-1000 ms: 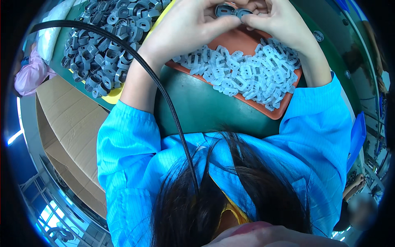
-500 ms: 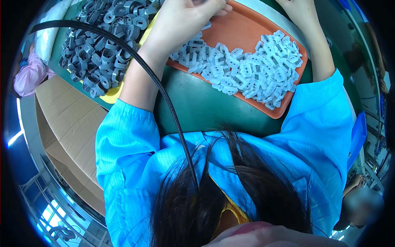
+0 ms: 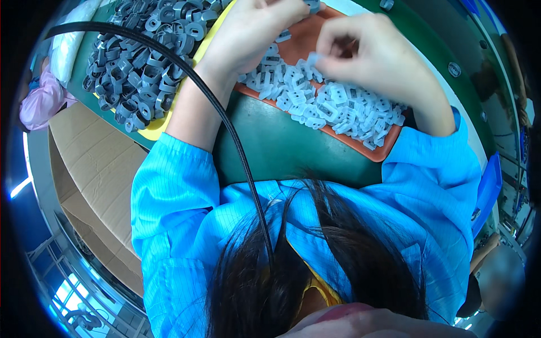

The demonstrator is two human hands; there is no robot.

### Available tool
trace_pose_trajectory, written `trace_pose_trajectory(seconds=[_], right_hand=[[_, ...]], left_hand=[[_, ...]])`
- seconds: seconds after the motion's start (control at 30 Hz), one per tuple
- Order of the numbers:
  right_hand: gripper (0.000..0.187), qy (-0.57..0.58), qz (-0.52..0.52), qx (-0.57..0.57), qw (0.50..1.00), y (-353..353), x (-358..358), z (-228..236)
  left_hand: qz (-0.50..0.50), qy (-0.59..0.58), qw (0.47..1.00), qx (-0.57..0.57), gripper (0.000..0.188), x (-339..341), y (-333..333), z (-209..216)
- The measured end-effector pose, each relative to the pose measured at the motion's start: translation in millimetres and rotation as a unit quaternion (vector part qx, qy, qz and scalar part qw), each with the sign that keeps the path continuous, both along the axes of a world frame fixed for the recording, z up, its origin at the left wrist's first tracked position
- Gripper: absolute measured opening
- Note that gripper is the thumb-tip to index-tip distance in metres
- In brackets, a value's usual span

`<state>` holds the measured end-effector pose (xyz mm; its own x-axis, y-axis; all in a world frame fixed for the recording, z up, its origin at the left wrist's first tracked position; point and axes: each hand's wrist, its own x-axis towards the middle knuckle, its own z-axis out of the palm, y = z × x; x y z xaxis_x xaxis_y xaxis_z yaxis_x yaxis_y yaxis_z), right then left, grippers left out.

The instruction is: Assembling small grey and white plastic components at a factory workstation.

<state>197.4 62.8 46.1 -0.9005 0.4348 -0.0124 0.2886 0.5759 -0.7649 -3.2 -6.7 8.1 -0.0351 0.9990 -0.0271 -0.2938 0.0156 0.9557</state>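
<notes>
My left hand (image 3: 256,25) is closed at the top edge, over the far left of an orange tray (image 3: 372,152). A small grey plastic part (image 3: 312,5) shows at its fingertips. My right hand (image 3: 369,53) hangs over the tray, slightly blurred, with thumb and forefinger pinched on a small translucent white plastic piece (image 3: 314,58). Beneath and beside it lies a heap of similar translucent white pieces (image 3: 315,104), which the hand and wrist partly cover.
Left of my left forearm, a yellow tray (image 3: 155,132) bears a heap of grey plastic parts (image 3: 141,67). A black cable (image 3: 225,118) crosses the view. A cardboard box (image 3: 93,169) stands at the left beside the green table (image 3: 265,146). Another person is at the lower right.
My right hand has come from the top right down and left to the white pieces and now pinches one. My left hand has shifted slightly right; a grey part now shows at its fingertips.
</notes>
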Motion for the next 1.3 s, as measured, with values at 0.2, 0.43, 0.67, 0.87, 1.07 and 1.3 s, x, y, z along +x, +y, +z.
trace_pose_trajectory(seconds=[0.2,0.43,0.67,0.87,1.07,1.3], right_hand=[[0.017,0.088,-0.111,-0.240,0.960,45.1,-4.6,3.4],[0.016,0.173,-0.143,-0.257,0.940,33.4,-13.2,-1.6],[0.015,0.150,-0.117,-0.154,0.970,18.3,-20.5,-8.6],[0.015,0.139,-0.186,-0.063,0.971,29.1,-18.0,-6.3],[0.014,0.135,-0.173,-0.128,0.967,22.7,-26.5,-18.9],[0.014,0.150,-0.143,-0.209,0.956,24.6,-22.4,-16.1]], left_hand=[[0.027,0.095,0.995,0.004,0.045,8.9,-2.7,4.0],[0.124,0.475,0.869,0.056,0.016,15.1,-7.5,17.4],[0.088,0.420,0.891,0.151,0.034,16.0,-5.6,-1.3],[0.078,0.255,0.962,0.065,0.036,12.7,-10.4,0.1],[0.147,0.423,0.885,0.127,0.029,17.6,-7.7,1.5],[0.201,0.522,0.781,0.277,0.029,15.5,0.4,-11.2]])
